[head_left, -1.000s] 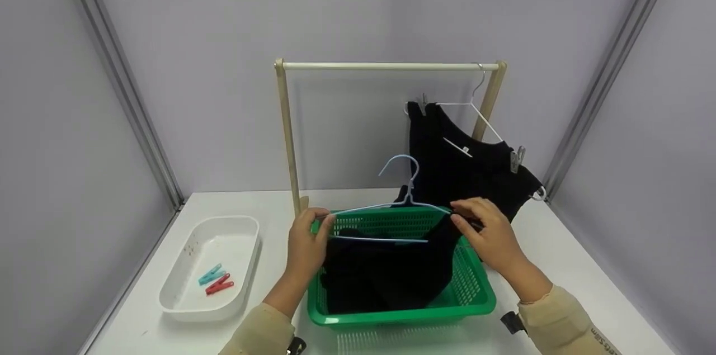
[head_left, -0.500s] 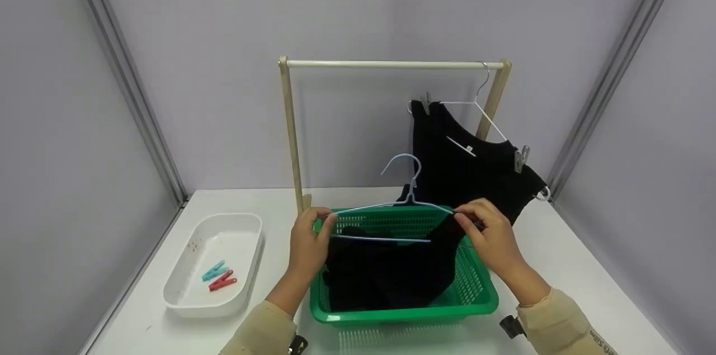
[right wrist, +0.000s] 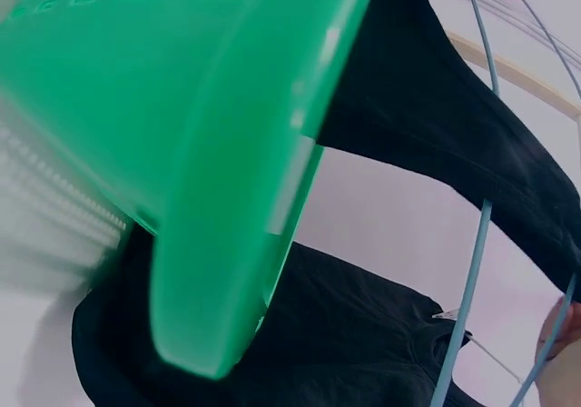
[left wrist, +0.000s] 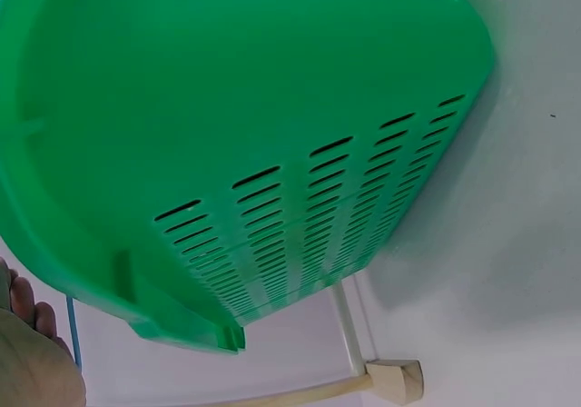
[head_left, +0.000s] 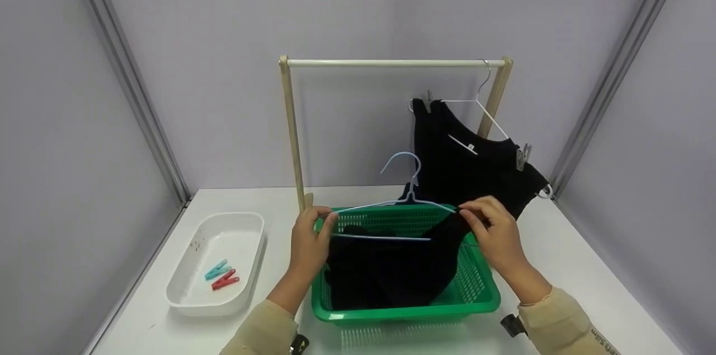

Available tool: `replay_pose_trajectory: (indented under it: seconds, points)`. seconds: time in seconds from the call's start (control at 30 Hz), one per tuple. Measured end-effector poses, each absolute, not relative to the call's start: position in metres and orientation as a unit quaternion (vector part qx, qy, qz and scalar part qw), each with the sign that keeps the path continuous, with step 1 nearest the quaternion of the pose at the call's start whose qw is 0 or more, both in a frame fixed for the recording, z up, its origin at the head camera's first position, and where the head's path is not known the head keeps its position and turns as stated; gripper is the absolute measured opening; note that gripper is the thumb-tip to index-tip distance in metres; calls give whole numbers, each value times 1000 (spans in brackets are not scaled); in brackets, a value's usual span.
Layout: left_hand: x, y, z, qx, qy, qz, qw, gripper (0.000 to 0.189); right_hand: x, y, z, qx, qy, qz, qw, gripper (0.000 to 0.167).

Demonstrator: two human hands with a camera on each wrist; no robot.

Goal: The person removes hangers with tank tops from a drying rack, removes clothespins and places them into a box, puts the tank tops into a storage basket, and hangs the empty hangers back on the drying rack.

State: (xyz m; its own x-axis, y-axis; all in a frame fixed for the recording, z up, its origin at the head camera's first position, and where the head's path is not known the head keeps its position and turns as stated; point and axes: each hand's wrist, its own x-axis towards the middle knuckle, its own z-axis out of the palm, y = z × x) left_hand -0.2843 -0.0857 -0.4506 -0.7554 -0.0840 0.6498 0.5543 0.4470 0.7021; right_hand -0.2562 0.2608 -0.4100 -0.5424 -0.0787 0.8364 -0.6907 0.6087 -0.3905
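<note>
A light blue hanger (head_left: 386, 238) is held upright over the green basket (head_left: 405, 315), its hook free at the top. My left hand (head_left: 310, 240) pinches the hanger's left end between thumb and fingers. My right hand (head_left: 495, 235) pinches the right shoulder with a strap of the black garment (head_left: 391, 277), which runs down into the basket. The right wrist view shows the black cloth (right wrist: 427, 107) crossing the hanger's bar (right wrist: 467, 289). In the left wrist view the basket wall (left wrist: 254, 107) fills most of the picture, with part of my left hand (left wrist: 36, 343) at the edge.
Behind the basket stands a rack with a white rail (head_left: 380, 64). A black top (head_left: 481, 176) hangs at its right end on a white hanger (head_left: 492, 119), with metal clips (head_left: 523, 157). To the left, a white tray (head_left: 187, 288) holds blue (head_left: 218, 270) and red clothespins (head_left: 225, 280).
My right hand has shifted slightly right along the hanger's shoulder, with the black strap pinched. The left hand has hardly moved. The whole view has drifted a little.
</note>
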Motion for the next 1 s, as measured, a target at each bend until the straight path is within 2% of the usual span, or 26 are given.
replay_pose_trajectory:
  seconds: [0.3, 1.0]
  points:
    - [-284, -90, -451, -137, -790, -504, 320, 12, -263, 266, -413, 223, -780, 361, 461, 23]
    - [-286, -88, -448, -144, -788, -503, 326, 12, -262, 278, -424, 154, -775, 388, 474, 16]
